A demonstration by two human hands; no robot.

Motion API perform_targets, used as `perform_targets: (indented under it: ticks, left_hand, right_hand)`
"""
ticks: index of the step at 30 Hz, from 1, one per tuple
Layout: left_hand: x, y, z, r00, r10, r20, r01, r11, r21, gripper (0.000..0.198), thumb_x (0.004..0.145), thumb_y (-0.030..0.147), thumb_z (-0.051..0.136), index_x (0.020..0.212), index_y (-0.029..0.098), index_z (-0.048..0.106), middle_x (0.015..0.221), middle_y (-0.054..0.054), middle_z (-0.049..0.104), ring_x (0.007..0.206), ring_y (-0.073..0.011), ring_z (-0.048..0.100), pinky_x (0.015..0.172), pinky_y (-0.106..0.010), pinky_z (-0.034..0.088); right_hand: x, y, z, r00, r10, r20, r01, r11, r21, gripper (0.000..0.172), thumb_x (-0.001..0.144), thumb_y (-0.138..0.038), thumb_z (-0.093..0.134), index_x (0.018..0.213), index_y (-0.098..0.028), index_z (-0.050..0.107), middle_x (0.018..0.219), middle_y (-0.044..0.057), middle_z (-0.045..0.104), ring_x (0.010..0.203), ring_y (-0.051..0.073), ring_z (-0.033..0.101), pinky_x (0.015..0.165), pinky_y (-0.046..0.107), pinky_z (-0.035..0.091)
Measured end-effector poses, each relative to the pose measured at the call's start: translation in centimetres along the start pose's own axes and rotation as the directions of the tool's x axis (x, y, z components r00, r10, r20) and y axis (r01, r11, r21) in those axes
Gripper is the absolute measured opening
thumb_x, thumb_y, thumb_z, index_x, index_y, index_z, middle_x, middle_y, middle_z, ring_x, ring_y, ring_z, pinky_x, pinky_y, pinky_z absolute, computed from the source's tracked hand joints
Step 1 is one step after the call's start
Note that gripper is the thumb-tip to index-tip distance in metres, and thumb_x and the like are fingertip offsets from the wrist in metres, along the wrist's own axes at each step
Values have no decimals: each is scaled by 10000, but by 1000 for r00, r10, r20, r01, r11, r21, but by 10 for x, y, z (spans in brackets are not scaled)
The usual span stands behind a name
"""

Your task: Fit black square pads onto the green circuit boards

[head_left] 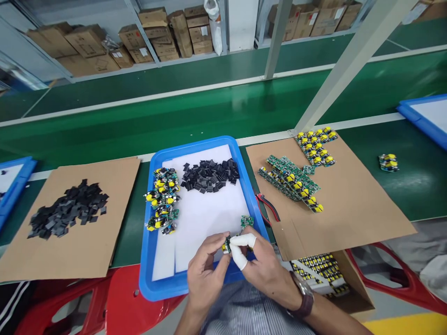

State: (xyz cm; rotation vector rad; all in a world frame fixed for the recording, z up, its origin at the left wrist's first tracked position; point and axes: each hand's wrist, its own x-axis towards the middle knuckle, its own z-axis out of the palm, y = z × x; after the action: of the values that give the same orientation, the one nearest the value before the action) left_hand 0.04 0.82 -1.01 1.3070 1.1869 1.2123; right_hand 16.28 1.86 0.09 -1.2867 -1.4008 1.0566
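My left hand (206,267) pinches a small circuit board (226,245) with a yellow part, above the near edge of a blue tray (145,274). White finger covers sit on the thumb and index finger of my right hand (260,260), which are closed on the board's right side. Whether they also hold a small piece is hidden. Another green circuit board (247,221) lies just beyond my right hand. Inside the tray are a pile of black flat pieces (209,176) and, along the left side, a cluster of boards with yellow parts (162,197).
Red-handled pliers (268,207) lie right of the tray. Cardboard on the right (359,200) bears board strips (293,184) and more boards (316,146). Left, another cardboard sheet (101,251) carries black pieces (70,209). A box of boards (359,288) stands below the table edge. A metal post (335,70) rises behind.
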Motion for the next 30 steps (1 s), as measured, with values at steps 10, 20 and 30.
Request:
perform_targets:
  ticks: [10, 20, 30]
  left_hand:
    - [3, 4, 4, 997, 63, 37, -63, 998, -18, 375, 888, 29, 732, 1166, 280, 738, 1208, -64, 759, 1174, -220, 708, 1019, -362, 601]
    - [2, 4, 4, 996, 88, 17, -88, 996, 19, 394, 887, 41, 736, 1210, 265, 709, 1194, -72, 733, 1134, -211, 711, 985, -339, 617]
    - [-2, 1, 3, 995, 105, 0, -105, 994, 32, 361, 910, 61, 713, 1215, 254, 709, 1205, -88, 730, 1171, -227, 688, 1021, -375, 596]
  right_hand:
    - [5, 1, -11, 994, 59, 96, -63, 997, 46, 114, 938, -168, 609, 967, -225, 704, 876, 13, 674, 759, 156, 629, 711, 273, 528]
    - [9, 4, -7, 951, 254, 173, -297, 907, 299, 70, 875, -241, 707, 939, -213, 718, 810, 8, 717, 697, 155, 680, 666, 269, 571]
    - [1, 2, 4, 971, 240, 18, -233, 923, 305, 64, 833, -170, 745, 883, -210, 746, 815, 10, 741, 739, 148, 694, 717, 246, 586]
